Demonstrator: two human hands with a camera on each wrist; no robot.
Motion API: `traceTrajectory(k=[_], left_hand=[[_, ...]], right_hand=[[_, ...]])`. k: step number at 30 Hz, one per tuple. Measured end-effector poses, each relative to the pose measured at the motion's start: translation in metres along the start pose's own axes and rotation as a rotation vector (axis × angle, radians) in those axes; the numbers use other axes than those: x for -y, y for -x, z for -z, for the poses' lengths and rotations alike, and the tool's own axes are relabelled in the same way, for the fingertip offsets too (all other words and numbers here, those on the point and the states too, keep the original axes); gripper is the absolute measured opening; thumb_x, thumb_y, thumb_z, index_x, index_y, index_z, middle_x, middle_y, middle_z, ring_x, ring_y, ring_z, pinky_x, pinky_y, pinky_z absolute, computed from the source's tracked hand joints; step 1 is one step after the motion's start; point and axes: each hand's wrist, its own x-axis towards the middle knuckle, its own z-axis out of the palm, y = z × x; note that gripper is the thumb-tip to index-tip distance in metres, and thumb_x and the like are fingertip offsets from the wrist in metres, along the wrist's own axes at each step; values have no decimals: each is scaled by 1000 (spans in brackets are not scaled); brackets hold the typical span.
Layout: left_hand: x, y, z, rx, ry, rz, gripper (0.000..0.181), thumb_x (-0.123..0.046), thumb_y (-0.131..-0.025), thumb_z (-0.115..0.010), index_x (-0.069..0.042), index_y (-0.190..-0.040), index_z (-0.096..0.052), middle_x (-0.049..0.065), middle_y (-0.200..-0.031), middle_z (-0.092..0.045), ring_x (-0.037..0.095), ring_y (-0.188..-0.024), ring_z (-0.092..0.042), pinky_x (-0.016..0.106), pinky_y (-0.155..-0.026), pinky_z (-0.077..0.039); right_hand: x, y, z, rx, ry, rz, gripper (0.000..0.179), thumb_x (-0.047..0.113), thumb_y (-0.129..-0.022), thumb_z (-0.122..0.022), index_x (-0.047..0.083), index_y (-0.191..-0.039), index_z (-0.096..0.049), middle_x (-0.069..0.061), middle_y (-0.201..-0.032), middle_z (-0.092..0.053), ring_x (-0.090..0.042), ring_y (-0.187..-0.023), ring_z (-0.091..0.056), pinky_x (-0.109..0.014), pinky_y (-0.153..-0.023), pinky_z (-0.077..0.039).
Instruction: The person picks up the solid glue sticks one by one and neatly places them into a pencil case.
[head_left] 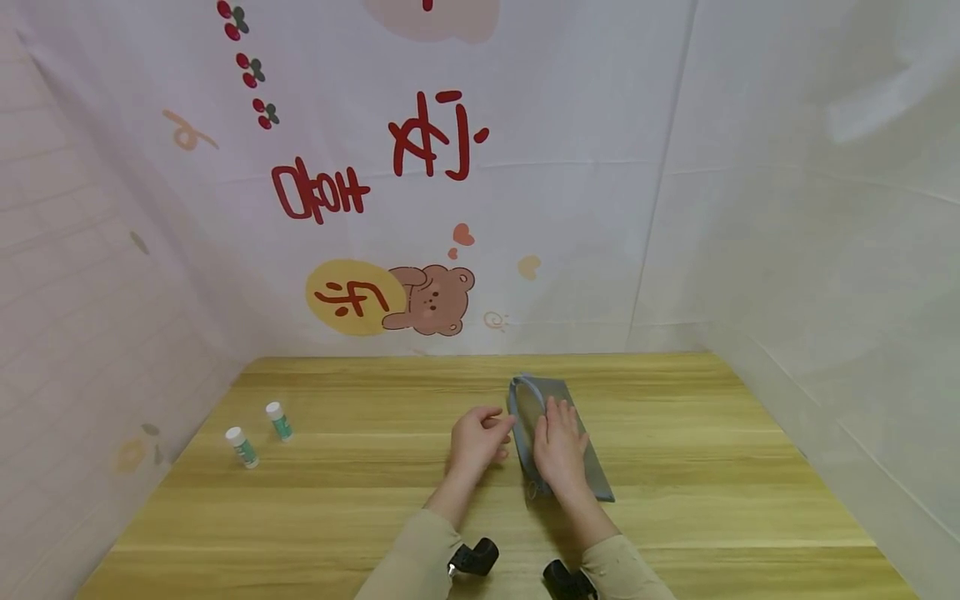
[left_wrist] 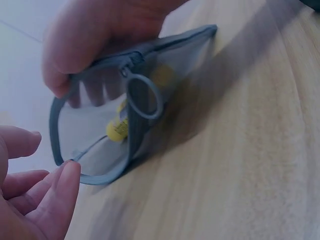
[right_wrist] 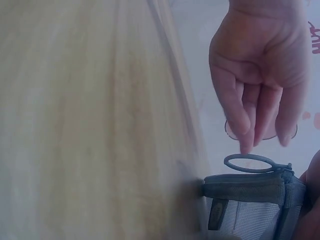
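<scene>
Well — right hand point(head_left: 561, 447) on grey pouch point(head_left: 592, 467); left hand point(head_left: 477, 439) close by

Wearing beige long sleeves point(head_left: 417, 554) plus black rounded wrist cameras point(head_left: 483, 556), left one with a small silvery metal bit point(head_left: 452, 571).

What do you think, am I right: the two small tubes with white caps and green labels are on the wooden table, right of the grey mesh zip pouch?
Not quite: the head view shows the tubes on the table, left of the zip pouch, not right.
</scene>
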Motion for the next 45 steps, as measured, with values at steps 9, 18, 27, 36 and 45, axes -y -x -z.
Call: traceTrajectory(k=[9,18,27,36,45], left_hand=[[-3,6,11,-49,-29,-67,38,-12,-86,-76,6,-118,-66,10,-91,-73,15,-71,-68,36,-58,-60],[0,9,35,-72,-115,-103,41,-16,-87,-77,5,-120,-65,12,-95,-72,21,-81,-70,25,-58,-55],[2,9,63,-103,-169,-123,42,-19,-88,-76,4,-122,-65,11,-97,-72,23,-84,-69,26,-60,-55],[6,10,94,-146,-221,-129,41,-18,-90,-75,3,-123,-65,11,-99,-72,26,-91,-69,33,-75,-57],[13,15,131,-182,-277,-137,41,-18,-91,-74,4,-125,-64,14,-103,-72,26,-90,-69,26,-72,-55]], right_hand=[[-2,0,0,-6,-14,5,44,10,-104,-40,-13,-141,-42,-37,-147,-34,-54,-139,-23,-82,-101,-13],[-1,1,1,-2,-32,-1,45,11,-104,-39,-12,-142,-41,-37,-148,-32,-53,-140,-21,-81,-102,-12],[-1,1,2,8,-37,-5,45,11,-104,-38,-12,-143,-41,-37,-149,-31,-53,-141,-21,-81,-102,-11],[-2,2,2,10,-31,1,44,11,-105,-38,-12,-142,-41,-37,-148,-31,-53,-140,-21,-82,-102,-11],[0,2,3,14,-40,-3,45,11,-105,-38,-13,-143,-40,-37,-149,-31,-53,-141,-20,-82,-102,-10]])
